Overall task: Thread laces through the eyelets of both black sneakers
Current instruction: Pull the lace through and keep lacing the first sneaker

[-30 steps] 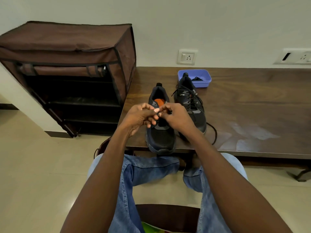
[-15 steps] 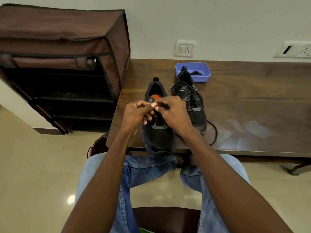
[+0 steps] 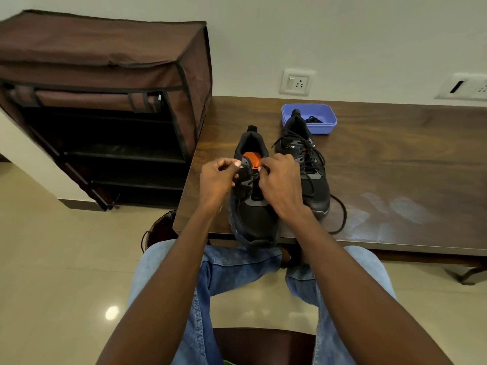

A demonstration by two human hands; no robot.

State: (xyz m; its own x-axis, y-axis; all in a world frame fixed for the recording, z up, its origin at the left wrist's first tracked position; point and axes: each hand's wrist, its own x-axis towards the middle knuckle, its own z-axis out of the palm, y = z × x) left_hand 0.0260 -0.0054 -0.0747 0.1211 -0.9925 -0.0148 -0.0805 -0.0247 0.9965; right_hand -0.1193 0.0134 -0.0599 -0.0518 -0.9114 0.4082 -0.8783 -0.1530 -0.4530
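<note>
A dark wooden table (image 3: 382, 164) carries everything here. Right under the two working hands sits the left sneaker (image 3: 253, 214), toe hanging over the near edge. Just right of the grip stands the laced sneaker (image 3: 308, 175), its loose lace (image 3: 340, 214) trailing on the wood. Beyond it, a blue tray (image 3: 322, 127) touches its heel.

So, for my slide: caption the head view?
Both hands lace the left black sneaker; its mate is laced.

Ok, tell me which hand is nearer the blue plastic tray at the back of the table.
Right. The right hand works over the unlaced black sneaker, below the blue plastic tray; the left hand sits farther left.
</note>
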